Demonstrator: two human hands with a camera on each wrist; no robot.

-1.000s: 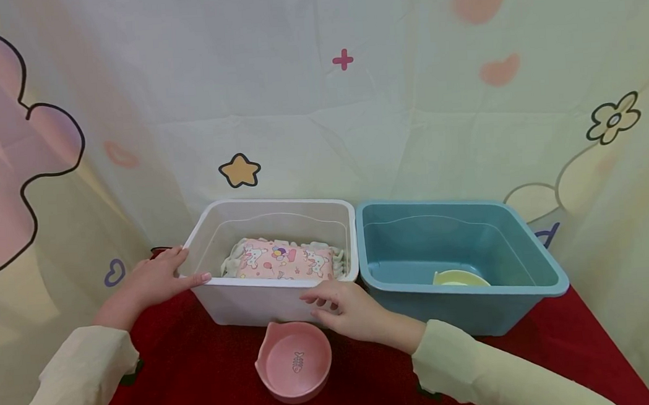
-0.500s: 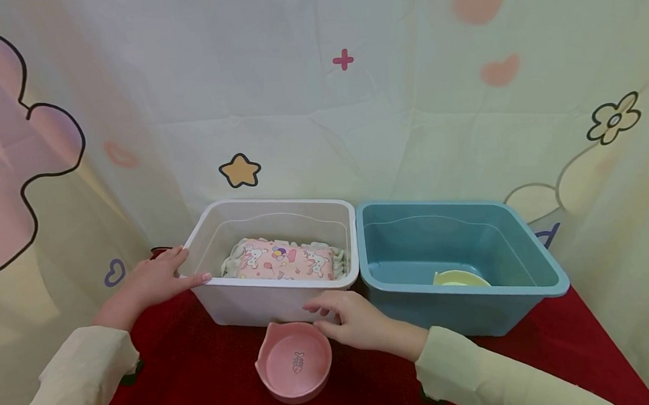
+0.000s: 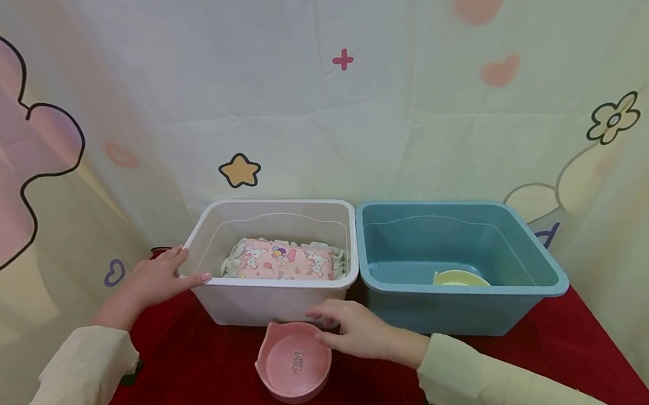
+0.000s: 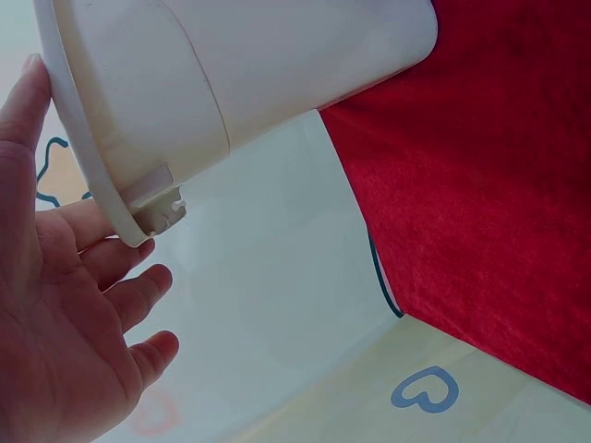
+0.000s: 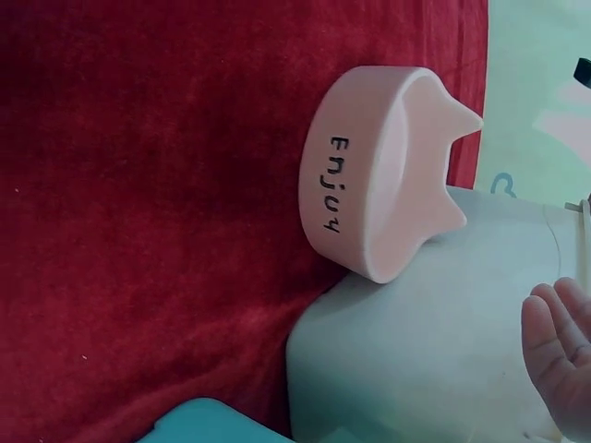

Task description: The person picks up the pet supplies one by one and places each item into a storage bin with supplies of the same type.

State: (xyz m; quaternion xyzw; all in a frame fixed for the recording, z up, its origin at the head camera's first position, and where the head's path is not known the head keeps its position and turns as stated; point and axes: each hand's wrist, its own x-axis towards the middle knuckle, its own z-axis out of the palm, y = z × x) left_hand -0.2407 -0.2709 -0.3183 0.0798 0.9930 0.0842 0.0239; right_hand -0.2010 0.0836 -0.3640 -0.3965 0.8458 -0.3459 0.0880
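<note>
- Red-clothed bench [image 3: 190, 378] fills the foreground, with pale sleeves [image 3: 496, 371] reaching in from both lower corners.
- Right up front sits the pink bowl [image 3: 294, 360], upright on the cloth, two pointed ears on its rim, a fish-bone print inside and "Enjoy" lettered on its outer wall.
- And look at the right hand [image 3: 357, 330]: it hovers beside the bowl's right edge, fingers loosely bent, thumb apart from them, nothing held; the right wrist view shows a gap to the bowl.
- Over to the left hand [image 3: 158, 277], touching the near left corner of the white bin [image 3: 263, 302], thumb on the front rim, relaxed fingers spread at the side.
- That bin stands just behind the bowl; whether they touch, I cannot tell. Inside lies a pink printed cushion [image 3: 286, 260] with pale frills around it.
- Close alongside, to the right, there's the teal bin [image 3: 448, 312], a yellow dish [image 3: 460, 278] partly showing in it.
- Farthest back hangs a pale curtain [image 3: 295, 93], sporting an orange star [image 3: 240, 170], a pink plus sign [image 3: 343, 59] and an outlined flower [image 3: 614, 118].
</note>
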